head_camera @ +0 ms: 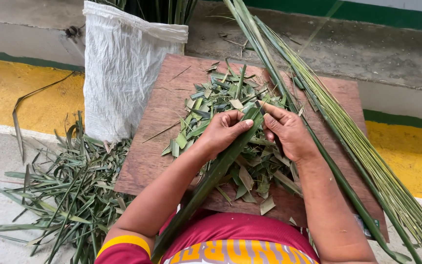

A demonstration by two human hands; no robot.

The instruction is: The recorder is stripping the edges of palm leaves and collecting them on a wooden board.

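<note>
Both hands' grip pinching green palm leaf (221, 164), left hand (223, 132), right hand (289, 132), white sack (120, 73) behind

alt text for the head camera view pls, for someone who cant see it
Two bare hands, left hand and right hand, pinch the tip of a long green palm leaf over a wooden board heaped with cut leaf pieces. Thin stripped ribs lie right; a white sack stands left.

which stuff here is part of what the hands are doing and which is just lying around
In use: long green leaf, held by left hand and right hand; wooden board.

Lying about: cut leaf pieces, bundle of thin stalks, white sack, leaf scraps on floor.
</note>
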